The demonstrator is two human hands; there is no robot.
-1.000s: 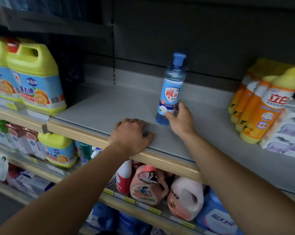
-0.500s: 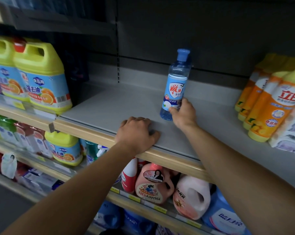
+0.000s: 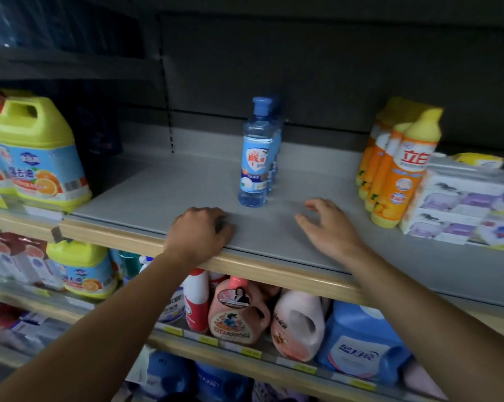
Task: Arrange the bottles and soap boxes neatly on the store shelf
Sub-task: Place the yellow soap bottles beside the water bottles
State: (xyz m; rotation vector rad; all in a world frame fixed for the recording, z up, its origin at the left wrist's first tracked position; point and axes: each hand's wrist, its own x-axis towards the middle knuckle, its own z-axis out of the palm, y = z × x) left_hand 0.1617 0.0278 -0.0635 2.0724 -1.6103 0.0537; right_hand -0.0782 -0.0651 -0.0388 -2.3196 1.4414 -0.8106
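The big grey shelf (image 3: 187, 192) runs across the middle, with a tan wooden front edge. On its far left stand two big yellow jugs (image 3: 39, 152) with orange pictures on the labels; one is partly cut off by the edge. On the right is a row of orange bottles (image 3: 401, 175) with yellow tops, one behind the other. Four or so can be counted, but the back ones are hard to tell apart. Just right of them lie white soap boxes (image 3: 459, 210) in a stack, about two high, touching the front orange bottle.

In the middle of the shelf stands the blue bottle (image 3: 256, 152), upright, with a blue cap and a blue label. It looks blurry, so there may be more behind it; that cannot be told.

The shelf below holds one more yellow jug (image 3: 82, 268), a red and white bottle (image 3: 197, 300), two pink jugs (image 3: 239, 314) and a blue jug (image 3: 358, 346).

The left hand (image 3: 200, 232) rests on the front edge of the grey shelf with its fingers curled under, holding nothing. The right hand (image 3: 329, 227) is near the blue bottle but not touching it, with fingers spread loose and empty.
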